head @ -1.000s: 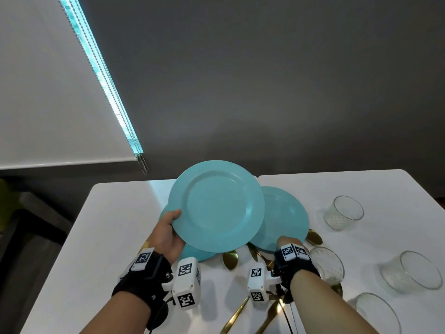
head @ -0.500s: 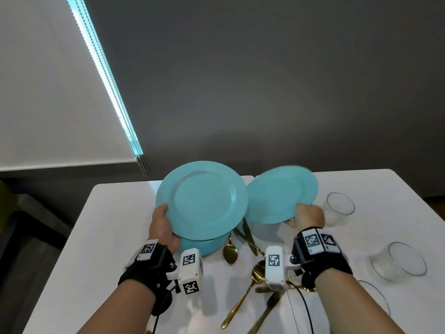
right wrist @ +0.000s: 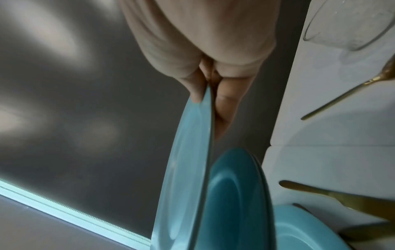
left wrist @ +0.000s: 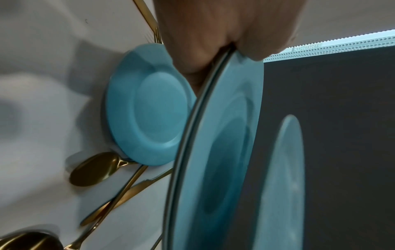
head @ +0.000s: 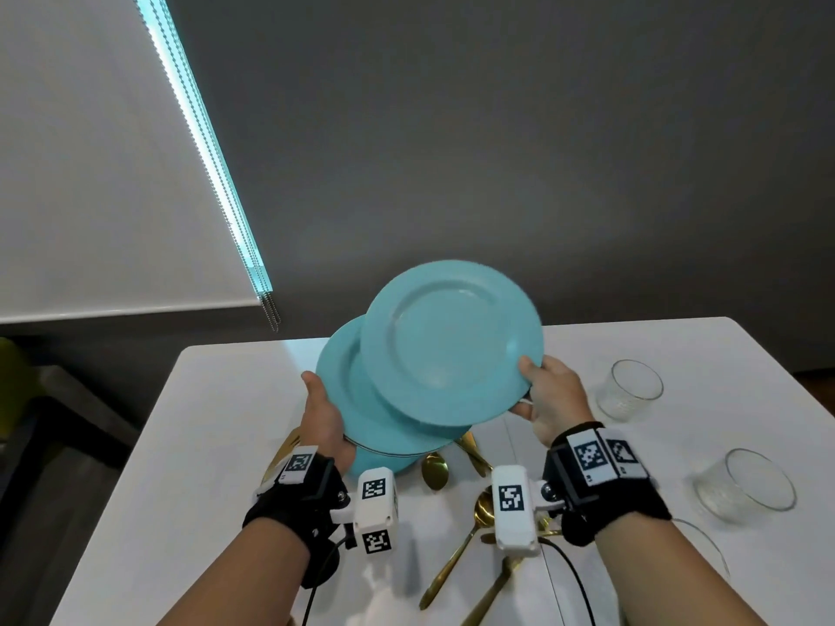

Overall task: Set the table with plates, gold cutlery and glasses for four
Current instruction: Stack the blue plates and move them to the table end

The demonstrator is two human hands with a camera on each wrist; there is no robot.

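My left hand [head: 323, 413] grips the left rim of a teal plate [head: 345, 386] held above the white table [head: 217, 445]; thumb on top, fingers beneath [left wrist: 192, 55]. My right hand [head: 551, 399] pinches the right rim of a second teal plate [head: 452, 341], which hovers over and overlaps the first. In the right wrist view that plate [right wrist: 186, 186] shows edge-on. A third teal plate [left wrist: 149, 108] lies on the table beneath, over gold cutlery [head: 456, 558]. Gold spoons [head: 434, 467] lie near it. Two glasses [head: 630, 390] [head: 745, 485] stand to the right.
A third glass rim [head: 709, 548] shows behind my right forearm. A dark grey wall [head: 497, 151] rises behind the table's far edge. A white roller blind [head: 90, 173] with bead chains hangs at the left. The table's left part is bare white surface.
My right hand lifted its plate off the table and carried it left, over the plate in my left hand. The left hand shifted its plate slightly rightward.
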